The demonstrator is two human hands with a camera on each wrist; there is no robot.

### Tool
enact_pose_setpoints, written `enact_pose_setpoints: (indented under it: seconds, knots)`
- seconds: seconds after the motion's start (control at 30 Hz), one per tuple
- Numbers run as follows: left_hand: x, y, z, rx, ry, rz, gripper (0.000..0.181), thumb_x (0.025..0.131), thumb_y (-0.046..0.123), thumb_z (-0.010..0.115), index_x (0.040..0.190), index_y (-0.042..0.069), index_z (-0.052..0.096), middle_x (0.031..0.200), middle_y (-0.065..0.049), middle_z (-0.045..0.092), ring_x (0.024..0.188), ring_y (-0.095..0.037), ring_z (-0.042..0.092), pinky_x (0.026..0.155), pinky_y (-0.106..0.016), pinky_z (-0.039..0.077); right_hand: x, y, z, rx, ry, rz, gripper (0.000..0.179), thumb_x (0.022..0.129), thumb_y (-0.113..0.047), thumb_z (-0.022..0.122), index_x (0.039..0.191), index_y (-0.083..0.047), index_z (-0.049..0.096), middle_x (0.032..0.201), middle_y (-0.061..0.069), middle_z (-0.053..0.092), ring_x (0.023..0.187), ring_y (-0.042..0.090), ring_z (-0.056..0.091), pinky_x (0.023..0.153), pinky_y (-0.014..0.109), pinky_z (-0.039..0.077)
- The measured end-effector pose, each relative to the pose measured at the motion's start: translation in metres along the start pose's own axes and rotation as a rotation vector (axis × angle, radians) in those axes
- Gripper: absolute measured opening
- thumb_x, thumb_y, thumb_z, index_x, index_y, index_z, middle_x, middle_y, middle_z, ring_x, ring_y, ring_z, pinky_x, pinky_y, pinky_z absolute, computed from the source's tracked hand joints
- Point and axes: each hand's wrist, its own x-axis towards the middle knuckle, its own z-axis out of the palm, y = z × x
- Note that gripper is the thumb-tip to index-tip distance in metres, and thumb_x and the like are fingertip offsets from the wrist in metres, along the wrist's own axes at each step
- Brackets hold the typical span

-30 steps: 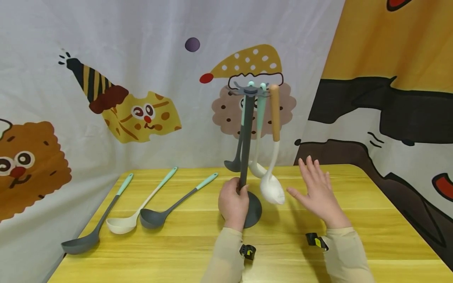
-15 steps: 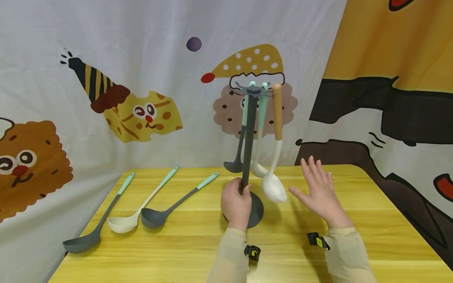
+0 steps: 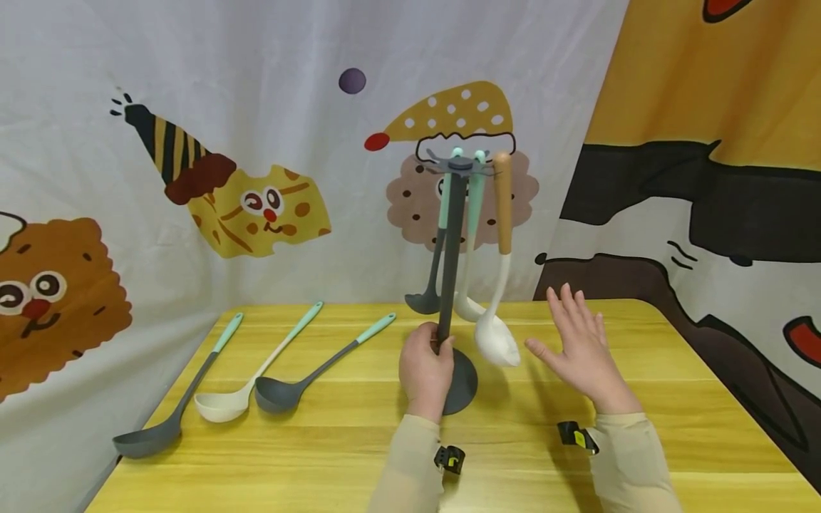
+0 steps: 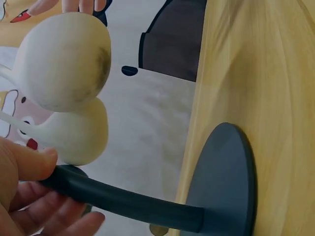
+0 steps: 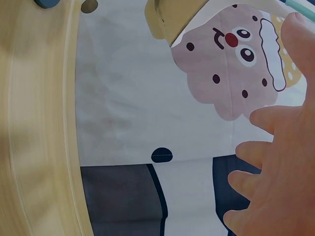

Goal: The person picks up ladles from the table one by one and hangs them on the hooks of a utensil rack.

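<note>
My left hand (image 3: 426,374) grips the pole of a dark grey utensil stand (image 3: 452,256) low down, just above its round base (image 4: 221,182). From the stand's hooked top hang a white ladle (image 3: 496,340) with a wooden handle, a cream ladle (image 3: 475,206) with a mint handle and a grey ladle (image 3: 425,302). To the right of the white ladle, my right hand (image 3: 584,353) is raised with fingers spread, holding nothing. In the left wrist view, the thumb and fingers wrap the pole (image 4: 128,199). The right wrist view shows the right hand's straight fingers (image 5: 258,118).
Three more ladles lie on the wooden table (image 3: 308,463) at the left: a large grey one (image 3: 150,440), a cream one (image 3: 223,407) and a dark grey one (image 3: 279,396), all with mint handles. A printed cartoon cloth (image 3: 256,71) hangs behind the table.
Very little differs. The stand's top and hanging ladles appear slightly farther right than a second ago; the left hand keeps its grip and the right hand stays spread.
</note>
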Motion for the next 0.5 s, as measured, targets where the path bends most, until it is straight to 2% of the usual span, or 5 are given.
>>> enact_pose_setpoints:
  seconds: [0.2,0.37,0.5]
  knots:
    - [-0.001,0.001,-0.008,0.002,-0.085,-0.012,0.027,0.081,0.024,0.083,0.100,0.010,0.070,0.092,-0.004,0.068,0.077,-0.019,0.064,0.067,-0.035,0.052,0.000,0.000,0.001,0.003,-0.002,-0.007,0.090,0.096,-0.045,0.062,0.160,-0.011,0.008,0.163,0.018,-0.002,0.149,0.038,-0.007,0.111,0.067,-0.007]
    - [0.000,-0.001,-0.019,0.055,-0.137,0.026,0.039,0.083,0.030,0.081,0.110,0.005,0.068,0.102,-0.009,0.069,0.087,-0.025,0.065,0.072,-0.040,0.054,0.000,-0.002,0.001,0.001,0.001,-0.019,0.090,0.096,-0.045,0.062,0.160,-0.012,0.009,0.163,0.020,-0.001,0.149,0.040,-0.006,0.110,0.069,-0.005]
    - [0.003,-0.003,-0.030,0.112,-0.208,0.068,0.050,0.083,0.035,0.080,0.118,0.003,0.065,0.110,-0.012,0.067,0.097,-0.030,0.064,0.077,-0.044,0.054,0.000,-0.004,0.001,-0.002,-0.004,-0.026,0.090,0.096,-0.046,0.062,0.160,-0.011,0.009,0.163,0.019,-0.001,0.149,0.040,-0.005,0.110,0.069,-0.005]
